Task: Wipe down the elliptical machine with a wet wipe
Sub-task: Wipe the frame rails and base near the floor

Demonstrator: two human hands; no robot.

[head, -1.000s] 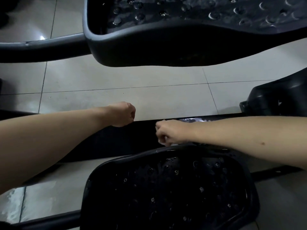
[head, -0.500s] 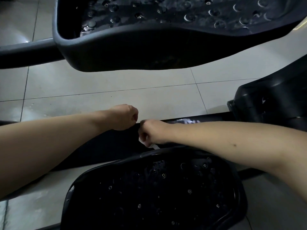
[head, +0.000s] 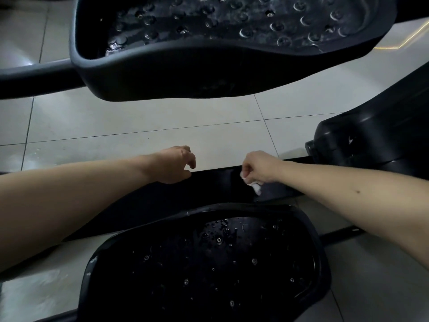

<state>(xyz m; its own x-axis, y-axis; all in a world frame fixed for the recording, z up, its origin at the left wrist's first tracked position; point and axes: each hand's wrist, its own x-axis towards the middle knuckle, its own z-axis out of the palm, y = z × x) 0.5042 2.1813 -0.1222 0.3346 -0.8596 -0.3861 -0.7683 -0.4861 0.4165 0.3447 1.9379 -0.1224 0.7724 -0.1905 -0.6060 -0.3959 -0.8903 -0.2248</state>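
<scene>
Elliptical machine (head: pixel 209 73): black throughout and cut off at every edge of the view, so its full shape is lost.
Floor (head: pixel 139 117): pale glossy tiles with thin dark grout lines, and a hazy sheen at lower left.
Far pedal (head: pixel 232 22): a deep moulded tray with a smooth, rounded wall. Its tread is studded with round bumps and looks wet in places, and its top is cropped.
Near pedal (head: pixel 209 263): the same tray shape, very dark, with small glints on the studs. The bottom edge runs out of view and the tread detail is hard to make out.
Centre rail (head: pixel 216 182): a flat, dark beam running between the pedals. Its left end lies behind the left forearm.
Housing (head: pixel 371 140): a shiny plastic cover at the right, only partly seen.
Left hand (head: pixel 173 165): it lies at the rail's far edge with the fingers loosely curled and holding nothing.
Right hand (head: pixel 260 167): it is over the rail with the fingers bunched tight, gripping the wipe.
Wet wipe (head: pixel 255 187): a white, crumpled wad mostly hidden in the fist. A small tuft sticks out below, against the rail.
</scene>
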